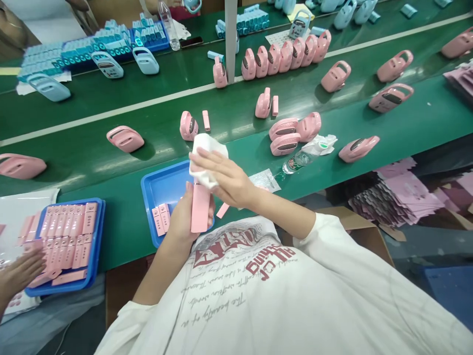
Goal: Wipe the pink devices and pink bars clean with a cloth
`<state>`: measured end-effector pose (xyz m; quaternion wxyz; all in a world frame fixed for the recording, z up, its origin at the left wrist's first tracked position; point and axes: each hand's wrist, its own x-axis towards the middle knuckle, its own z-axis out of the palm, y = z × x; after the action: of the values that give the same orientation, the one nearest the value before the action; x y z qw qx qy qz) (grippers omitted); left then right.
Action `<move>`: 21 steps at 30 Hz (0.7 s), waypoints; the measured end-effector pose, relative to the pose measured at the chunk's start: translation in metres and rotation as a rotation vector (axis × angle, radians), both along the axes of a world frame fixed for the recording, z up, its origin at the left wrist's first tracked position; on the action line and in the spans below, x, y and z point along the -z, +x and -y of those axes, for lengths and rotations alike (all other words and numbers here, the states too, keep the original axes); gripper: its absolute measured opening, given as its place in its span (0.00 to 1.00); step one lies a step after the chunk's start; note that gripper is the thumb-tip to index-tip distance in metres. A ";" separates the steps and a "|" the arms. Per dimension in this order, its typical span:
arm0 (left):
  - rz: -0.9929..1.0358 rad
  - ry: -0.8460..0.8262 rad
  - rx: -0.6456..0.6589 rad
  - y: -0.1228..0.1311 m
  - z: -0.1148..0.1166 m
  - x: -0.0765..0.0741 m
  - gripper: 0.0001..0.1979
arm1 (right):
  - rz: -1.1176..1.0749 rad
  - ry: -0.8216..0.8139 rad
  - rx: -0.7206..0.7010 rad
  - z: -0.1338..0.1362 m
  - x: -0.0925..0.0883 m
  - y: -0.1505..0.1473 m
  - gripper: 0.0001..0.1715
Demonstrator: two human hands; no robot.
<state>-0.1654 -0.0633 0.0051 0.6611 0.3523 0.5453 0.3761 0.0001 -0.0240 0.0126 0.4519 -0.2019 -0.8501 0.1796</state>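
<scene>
Fingers of my left hand [182,217] wrap round a long pink case [200,209], which stands out above the near edge of a blue tray [150,197]. Over the upper end of the case lies a white cloth [209,145]. My right hand [231,180] presses this cloth against it, fingers together and pointing left. Two small pink pieces [161,219] lie in the blue tray. Another pink piece [222,210] rests on the green table just right of my left hand, partly hidden by my right forearm.
At left a co-worker's hand [27,268] reaches to a second blue tray [96,246] of pink pieces. Pink handled devices [125,139] stand along the green belt. A bottle [295,161] lies right of my right hand. A grey post [231,39] rises beyond.
</scene>
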 end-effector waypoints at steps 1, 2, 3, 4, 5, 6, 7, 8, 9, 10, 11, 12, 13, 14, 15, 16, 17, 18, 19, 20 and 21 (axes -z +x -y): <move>0.000 -0.013 0.001 0.003 -0.001 -0.001 0.25 | -0.040 -0.041 -0.023 -0.001 -0.003 0.000 0.22; 0.001 -0.021 -0.002 0.006 -0.002 -0.002 0.26 | -0.070 -0.080 -0.091 -0.001 -0.007 0.000 0.21; 0.012 -0.023 0.001 0.008 -0.002 -0.004 0.27 | -0.113 -0.151 -0.166 -0.002 -0.009 0.000 0.18; 0.032 -0.020 0.010 0.011 -0.003 -0.007 0.27 | -0.177 -0.256 -0.213 -0.004 -0.011 0.001 0.15; 0.059 -0.019 0.033 0.014 -0.003 -0.011 0.28 | -0.257 -0.381 -0.218 -0.007 -0.012 0.003 0.14; 0.100 -0.021 0.066 0.016 -0.002 -0.015 0.30 | -0.346 -0.507 -0.176 -0.012 -0.012 0.007 0.14; 0.153 -0.027 0.098 0.018 -0.001 -0.019 0.32 | -0.429 -0.608 -0.098 -0.019 -0.011 0.013 0.19; 0.213 -0.031 0.121 0.021 0.000 -0.023 0.35 | -0.521 -0.686 -0.006 -0.027 -0.010 0.021 0.24; 0.273 -0.030 0.125 0.023 0.001 -0.027 0.35 | -0.602 -0.742 0.068 -0.035 -0.008 0.030 0.30; 0.330 -0.026 0.115 0.025 0.003 -0.030 0.34 | -0.707 -0.818 0.128 -0.042 -0.005 0.041 0.31; 0.386 -0.021 0.100 0.027 0.004 -0.032 0.32 | -0.828 -0.914 0.175 -0.048 -0.002 0.052 0.30; 0.430 -0.011 0.086 0.029 0.004 -0.033 0.31 | -0.945 -1.004 0.211 -0.051 0.002 0.063 0.29; 0.460 0.001 0.083 0.030 0.004 -0.033 0.29 | -1.052 -1.084 0.240 -0.053 0.005 0.074 0.27; 0.481 0.017 0.087 0.031 0.004 -0.032 0.29 | -1.133 -1.134 0.270 -0.052 0.010 0.085 0.26; 0.494 0.032 0.096 0.032 0.003 -0.031 0.28 | -1.179 -1.143 0.313 -0.050 0.014 0.098 0.24; 0.500 0.042 0.103 0.033 0.002 -0.029 0.27 | -1.213 -1.118 0.380 -0.048 0.018 0.111 0.21; 0.495 0.040 0.094 0.032 0.000 -0.027 0.26 | -1.240 -1.045 0.482 -0.045 0.022 0.126 0.18; 0.480 0.024 0.070 0.032 -0.002 -0.025 0.24 | -1.261 -0.917 0.615 -0.043 0.025 0.143 0.16; 0.456 0.005 0.033 0.031 -0.004 -0.023 0.23 | -1.266 -0.737 0.779 -0.040 0.028 0.162 0.13; 0.427 -0.017 0.002 0.030 -0.006 -0.022 0.22 | -1.242 -0.528 0.961 -0.039 0.031 0.181 0.11; 0.398 -0.038 -0.011 0.028 -0.009 -0.020 0.22 | -1.177 -0.323 1.140 -0.038 0.033 0.200 0.10</move>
<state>-0.1371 -0.0542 0.0255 0.7605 0.2554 0.4127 0.4314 0.2003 0.0136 -0.0208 0.8093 -0.5368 -0.2065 0.1192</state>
